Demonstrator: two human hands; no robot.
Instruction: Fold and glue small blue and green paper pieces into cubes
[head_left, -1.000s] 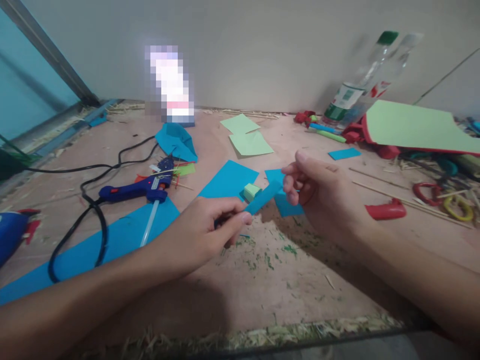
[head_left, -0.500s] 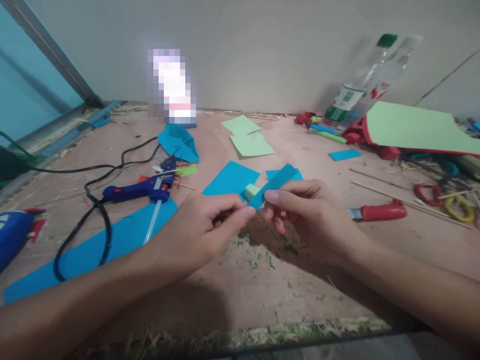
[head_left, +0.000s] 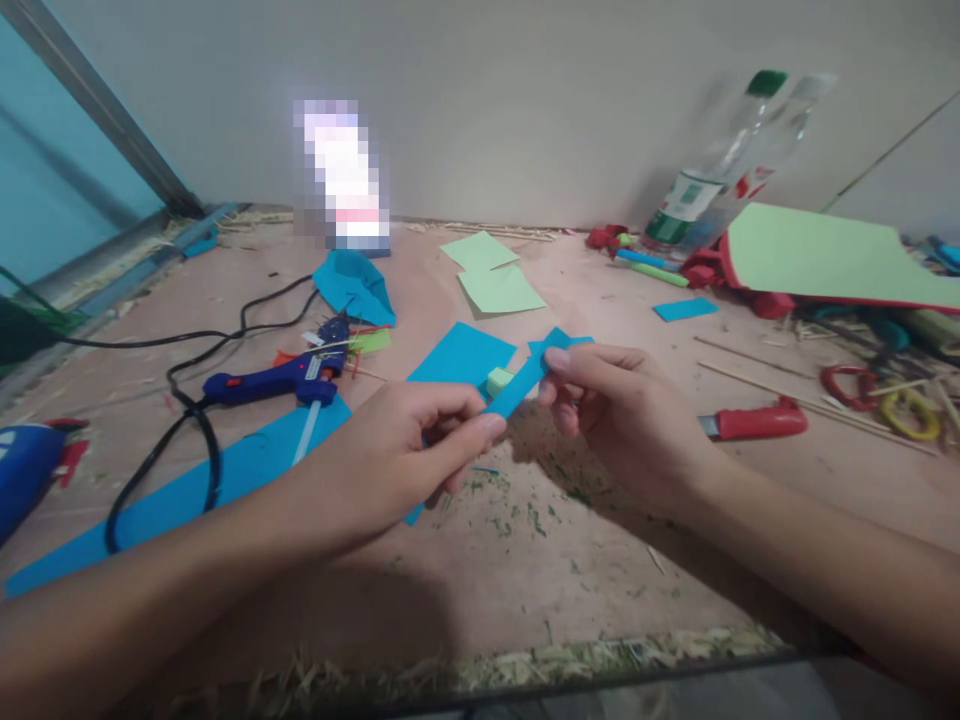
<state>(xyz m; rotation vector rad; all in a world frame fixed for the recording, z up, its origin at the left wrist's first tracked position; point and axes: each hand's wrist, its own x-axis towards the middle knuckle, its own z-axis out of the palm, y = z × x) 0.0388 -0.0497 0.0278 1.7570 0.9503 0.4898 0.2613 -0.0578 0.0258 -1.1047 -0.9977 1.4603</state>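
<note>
A narrow blue paper strip (head_left: 519,388) stretches diagonally between my two hands, above the table. My left hand (head_left: 427,435) pinches its lower end between thumb and fingers. At the upper end, my right hand (head_left: 615,390) grips the strip with thumb and index finger, its other fingers curled. Just behind the strip is a small pale green folded paper piece (head_left: 498,380), partly hidden. Beyond it lies a blue paper sheet (head_left: 461,352), and more blue paper shows behind my right fingers.
A blue glue gun (head_left: 262,382) with its black cord (head_left: 174,375) lies left, over blue paper (head_left: 251,470). Two pale green sheets (head_left: 501,288) lie at the back. To the right are a red-handled cutter (head_left: 761,420), thin sticks, scissors (head_left: 909,412) and plastic bottles (head_left: 686,205).
My right hand has slid to the strip's upper end, so more of the strip shows between my hands. My left hand keeps its pinch, with blue paper now visible below it.
</note>
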